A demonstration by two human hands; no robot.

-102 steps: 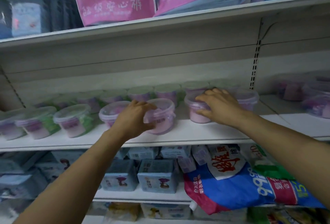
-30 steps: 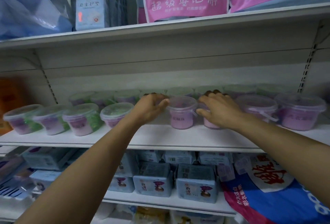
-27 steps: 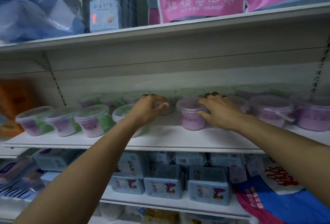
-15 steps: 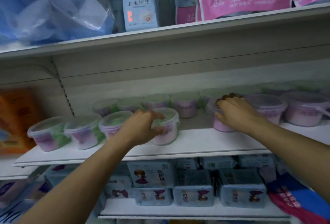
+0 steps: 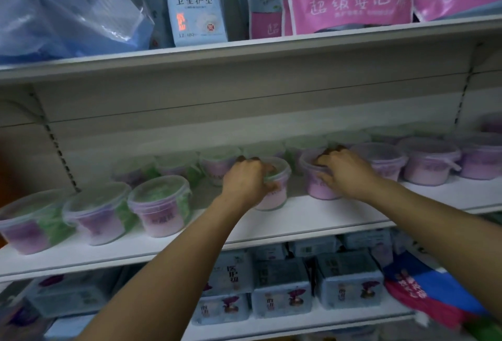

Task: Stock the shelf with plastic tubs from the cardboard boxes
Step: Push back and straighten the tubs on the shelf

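The left hand (image 5: 248, 181) grips the green-and-pink tub (image 5: 275, 194), now pushed deeper onto the shelf (image 5: 298, 222). The right hand (image 5: 345, 175) still grips the pink tub (image 5: 316, 187). Row alignment appears underway.

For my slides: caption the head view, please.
Left hand grips a green-and-pink tub, right hand a pink tub, on the white shelf.

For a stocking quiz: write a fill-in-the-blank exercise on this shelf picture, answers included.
1. The left hand grips a ___ on the middle shelf.
2. The right hand grips a tub standing to the ___ of the left hand's tub.
3. The boxes on the level below are ___.
Missing words: tub; right; blue.
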